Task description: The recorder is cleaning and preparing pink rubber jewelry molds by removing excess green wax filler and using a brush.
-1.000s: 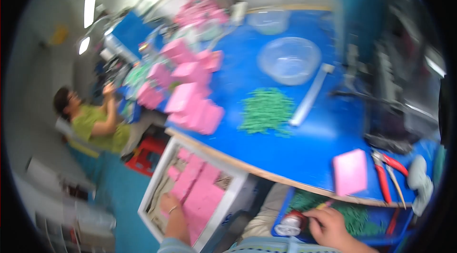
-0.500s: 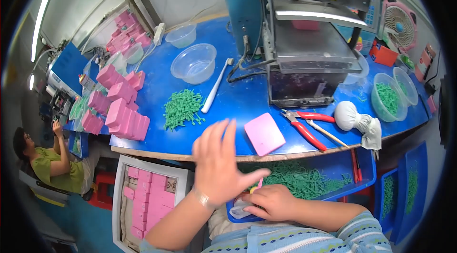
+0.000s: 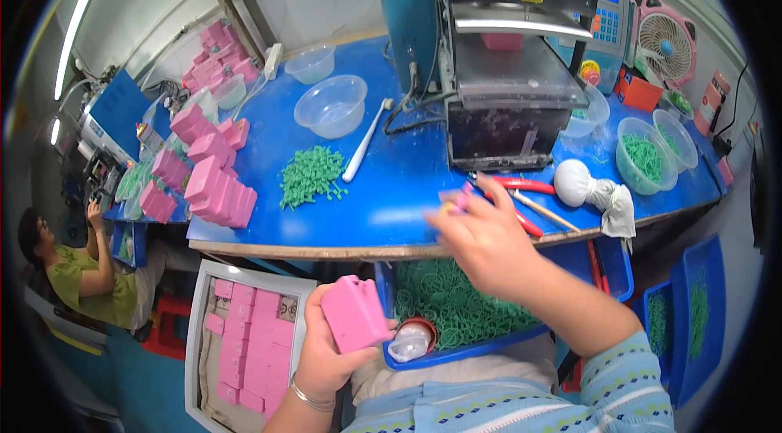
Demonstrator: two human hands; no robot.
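My left hand (image 3: 322, 364) grips a pink block (image 3: 356, 315), tilted, with notches along its top edge, above the near left corner of a blue tray (image 3: 481, 349). Loose green rings and strands (image 3: 460, 303) fill the tray. A small red-rimmed round container (image 3: 429, 327) and a clear plastic bag (image 3: 409, 345) sit in that corner. My right hand (image 3: 489, 246) is raised over the table's front edge, partly blurred. Its fingers pinch a small pink-and-yellow thing (image 3: 458, 203) whose kind I cannot make out. Red-handled pliers (image 3: 529, 185) lie just beyond it, partly covered by the hand.
A press machine (image 3: 513, 83) stands at the back. Small green pieces (image 3: 314, 176), a white brush (image 3: 366, 144) and clear bowls (image 3: 330, 107) lie left. Stacked pink blocks (image 3: 216, 193) stand further left. A tied white cloth pouch (image 3: 599, 195) lies right. A person (image 3: 81, 270) sits far left.
My left hand has picked the pink block off the table and drawn it back toward me. My right hand has risen from the tray corner, forward and right, with the small pink-and-yellow thing.
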